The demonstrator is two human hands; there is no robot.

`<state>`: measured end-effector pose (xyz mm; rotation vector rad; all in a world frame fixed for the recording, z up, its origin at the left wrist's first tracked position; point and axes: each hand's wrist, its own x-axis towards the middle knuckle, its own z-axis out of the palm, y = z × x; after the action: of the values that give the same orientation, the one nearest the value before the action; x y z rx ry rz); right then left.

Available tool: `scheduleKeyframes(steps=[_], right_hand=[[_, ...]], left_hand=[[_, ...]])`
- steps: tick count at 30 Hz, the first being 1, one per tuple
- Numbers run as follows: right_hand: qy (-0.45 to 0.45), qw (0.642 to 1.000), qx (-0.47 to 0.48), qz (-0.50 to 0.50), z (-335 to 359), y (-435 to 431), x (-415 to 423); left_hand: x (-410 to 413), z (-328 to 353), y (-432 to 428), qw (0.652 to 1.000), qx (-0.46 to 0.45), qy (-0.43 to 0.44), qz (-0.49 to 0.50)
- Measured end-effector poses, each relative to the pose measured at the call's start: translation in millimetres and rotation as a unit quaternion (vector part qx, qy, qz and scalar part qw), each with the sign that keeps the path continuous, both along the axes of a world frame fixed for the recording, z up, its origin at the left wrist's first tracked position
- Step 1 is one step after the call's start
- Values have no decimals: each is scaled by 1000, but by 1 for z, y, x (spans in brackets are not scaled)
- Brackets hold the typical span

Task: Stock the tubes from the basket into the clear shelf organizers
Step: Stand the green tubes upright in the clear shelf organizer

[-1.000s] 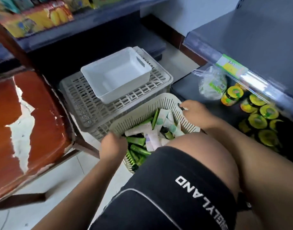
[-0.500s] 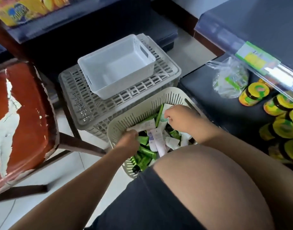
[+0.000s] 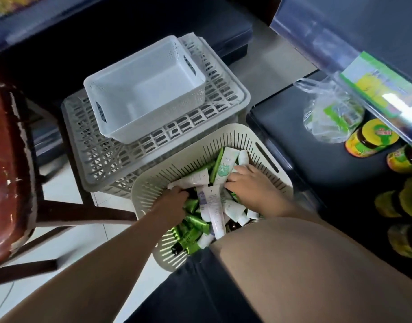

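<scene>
Now L hand [image 3: 177, 197] (grip unclear), R hand [image 3: 249, 186] spread on tubes [image 3: 214, 206] in basket [image 3: 223, 134].

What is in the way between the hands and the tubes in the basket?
Nothing that I can see. The left hand reaches into the pile of tubes inside the basket, and the right hand lies on top of the pile. No lid or bag covers the basket.

Green and white tubes [image 3: 212, 203] lie jumbled inside the slotted cream basket [image 3: 223, 141].
</scene>
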<state>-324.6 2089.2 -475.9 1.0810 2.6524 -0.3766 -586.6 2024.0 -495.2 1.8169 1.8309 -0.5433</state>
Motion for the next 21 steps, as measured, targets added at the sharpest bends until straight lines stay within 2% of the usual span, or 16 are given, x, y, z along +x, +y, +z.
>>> scheduleKeyframes(steps=[5,8,10,12,15,17,18,19,21], right_hand=[[3,1000,-4,1,10,2,-9],[2,997,-75,-24,24,4,-13],[-19,990,-130,-49,34,4,-15],[-17,976,-177,-123,41,8,-13],[9,975,-121,-187,65,19,-4],[55,964,-102,-239,94,25,3],[88,951,-102,-278,110,27,6],[124,933,-105,-321,126,29,10],[217,875,-122,-415,155,27,18]], left_hand=[[-3,11,11,998,8,12,-69],[-1,15,14,993,21,43,-111],[-5,18,11,993,37,22,-110],[-11,25,8,994,79,-34,-70],[-17,50,11,981,135,-120,68],[-14,76,17,949,190,-181,175],[-11,88,20,921,205,-237,231],[-9,100,22,886,209,-304,282],[-5,127,23,816,194,-409,360]])
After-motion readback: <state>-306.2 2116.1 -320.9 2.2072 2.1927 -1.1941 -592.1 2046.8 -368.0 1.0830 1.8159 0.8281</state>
